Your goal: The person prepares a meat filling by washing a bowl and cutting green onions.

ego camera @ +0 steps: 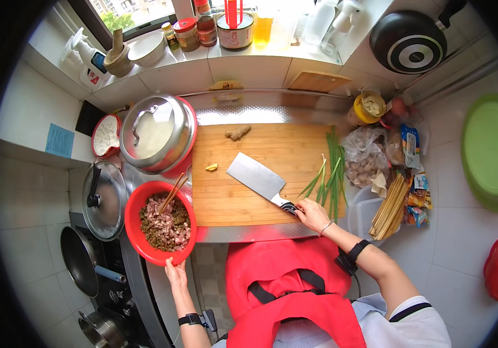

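Note:
My left hand (176,273) holds the near rim of a red plastic bowl (130,217), fingers under it and thumb at the edge. Chopped meat and a dark, finely cut ingredient fill the bowl, with wooden chopsticks (173,194) standing in it. My right hand (312,215) is on the black handle of a cleaver (257,176) that lies flat on the wooden cutting board (223,204), blade pointing up and left. Green onions (334,174) lie at the board's right side. A ginger root (237,132) and a small yellow piece (211,167), perhaps ginger, are on the board.
Left of the board are a lidded steel pot (155,135), a glass lid (104,200), a container of white powder (106,135) and a stove with a frying pan (79,261). At right stand a plastic bag (366,156), a bundle of chopsticks (389,206) and a yellow-lidded jar (364,111).

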Demonstrator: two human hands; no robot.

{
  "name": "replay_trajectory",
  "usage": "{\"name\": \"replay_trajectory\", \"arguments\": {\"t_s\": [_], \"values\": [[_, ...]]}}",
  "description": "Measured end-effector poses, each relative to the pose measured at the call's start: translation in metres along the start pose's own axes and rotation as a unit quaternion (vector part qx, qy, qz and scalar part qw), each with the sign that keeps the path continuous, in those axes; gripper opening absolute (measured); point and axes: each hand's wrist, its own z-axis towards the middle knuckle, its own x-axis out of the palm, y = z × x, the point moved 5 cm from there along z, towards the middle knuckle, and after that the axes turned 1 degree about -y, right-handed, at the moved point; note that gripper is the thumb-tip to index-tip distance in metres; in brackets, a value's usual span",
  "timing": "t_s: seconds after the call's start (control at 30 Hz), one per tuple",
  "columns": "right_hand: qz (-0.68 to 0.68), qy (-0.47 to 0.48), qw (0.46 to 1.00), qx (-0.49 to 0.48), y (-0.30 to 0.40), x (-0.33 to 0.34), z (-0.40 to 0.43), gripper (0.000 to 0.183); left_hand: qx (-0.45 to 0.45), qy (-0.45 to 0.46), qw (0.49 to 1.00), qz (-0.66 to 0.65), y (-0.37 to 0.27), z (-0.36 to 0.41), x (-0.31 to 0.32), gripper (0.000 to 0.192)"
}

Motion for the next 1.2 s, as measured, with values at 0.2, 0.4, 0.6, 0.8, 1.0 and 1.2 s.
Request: {"name": "replay_trajectory", "arguments": {"t_s": [0.2,0.4,0.6,0.8,1.0,1.2], "values": [[-0.14,-0.038,0.989,-0.023,0.01,0.031,0.015,0.038,-0.081,-0.043,0.992,0.086,0.021,-0.054,0.034,0.071],[-0.111,-0.021,0.994,-0.007,0.009,0.046,0.017,0.041,-0.146,0.252,0.898,0.329,0.059,-0.074,0.127,0.033],[0.027,-0.027,0.999,-0.037,0.022,0.044,0.019,0.018,-0.051,0.276,0.872,0.401,0.081,-0.043,0.207,0.021],[0.051,-0.145,0.987,0.036,-0.01,0.034,0.038,0.012,-0.039,0.364,0.797,0.48,0.096,-0.057,0.23,0.024],[0.013,-0.175,0.984,0.029,-0.006,0.036,0.054,0.008,0.0,0.381,0.764,0.521,0.097,-0.055,0.186,0.018],[0.0,-0.14,0.99,-0.01,0.009,0.035,0.06,0.007,0.036,0.349,0.731,0.585,0.081,-0.068,0.136,0.018]]}}
